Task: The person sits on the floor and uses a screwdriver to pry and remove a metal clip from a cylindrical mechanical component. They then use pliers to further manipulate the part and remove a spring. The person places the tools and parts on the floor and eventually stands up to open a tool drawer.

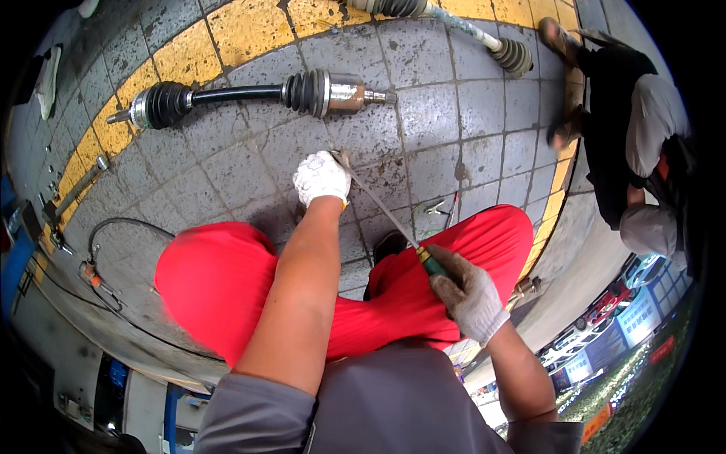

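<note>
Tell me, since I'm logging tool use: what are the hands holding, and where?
A long screwdriver. The right hand wraps its green handle; the left hand has its grip near the tip, at the pavement.

Grey paving tiles (431,121) edged by a yellow strip (227,30).

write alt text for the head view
A squatting person in red trousers holds a long screwdriver in gloved hands, right hand on the handle, left hand by the tip. An axle shaft lies on the grey paving ahead.
</note>
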Demonstrator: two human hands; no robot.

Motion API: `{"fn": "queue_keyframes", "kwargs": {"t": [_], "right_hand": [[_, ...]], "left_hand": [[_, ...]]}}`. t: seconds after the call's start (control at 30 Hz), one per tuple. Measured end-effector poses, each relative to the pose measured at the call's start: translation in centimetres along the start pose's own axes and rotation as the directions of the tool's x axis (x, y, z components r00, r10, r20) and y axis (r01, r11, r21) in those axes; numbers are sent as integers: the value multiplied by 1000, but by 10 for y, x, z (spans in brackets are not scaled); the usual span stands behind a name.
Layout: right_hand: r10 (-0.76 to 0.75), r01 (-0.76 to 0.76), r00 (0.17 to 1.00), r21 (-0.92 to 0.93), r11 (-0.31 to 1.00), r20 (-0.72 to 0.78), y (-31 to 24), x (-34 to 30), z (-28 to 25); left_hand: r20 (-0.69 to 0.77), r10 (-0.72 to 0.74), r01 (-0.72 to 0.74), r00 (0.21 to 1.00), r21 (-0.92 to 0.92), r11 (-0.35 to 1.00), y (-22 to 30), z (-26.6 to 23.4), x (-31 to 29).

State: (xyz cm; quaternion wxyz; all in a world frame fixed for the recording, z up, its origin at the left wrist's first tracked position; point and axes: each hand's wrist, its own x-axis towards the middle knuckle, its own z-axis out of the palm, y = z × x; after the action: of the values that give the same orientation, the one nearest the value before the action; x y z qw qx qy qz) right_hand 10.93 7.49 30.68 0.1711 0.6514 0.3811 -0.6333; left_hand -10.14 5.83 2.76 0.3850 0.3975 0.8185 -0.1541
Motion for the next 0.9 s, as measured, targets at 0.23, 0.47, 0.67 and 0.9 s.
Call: {"fn": "queue_keyframes", "kwargs": {"t": [0.23, 0.47, 0.67, 0.9], "right_hand": [[22, -48, 998, -439, 897, -64, -35, -9, 19], [-156, 145, 979, -91, 985, -129, 4, -8, 34], [76, -91, 996, -622, 778, -51, -53, -14, 31], [-141, 135, 990, -156, 978, -25, -3, -1, 21]], "left_hand": [[20, -14, 13, 1000, 42, 999, 1, 1, 0], [64, -17, 16, 998, 12, 1000, 2, -8, -2], [31, -41, 41, 999, -12, 999, 1, 2, 0], [21, -39, 40, 999, -19, 999, 1, 0, -2]]}}
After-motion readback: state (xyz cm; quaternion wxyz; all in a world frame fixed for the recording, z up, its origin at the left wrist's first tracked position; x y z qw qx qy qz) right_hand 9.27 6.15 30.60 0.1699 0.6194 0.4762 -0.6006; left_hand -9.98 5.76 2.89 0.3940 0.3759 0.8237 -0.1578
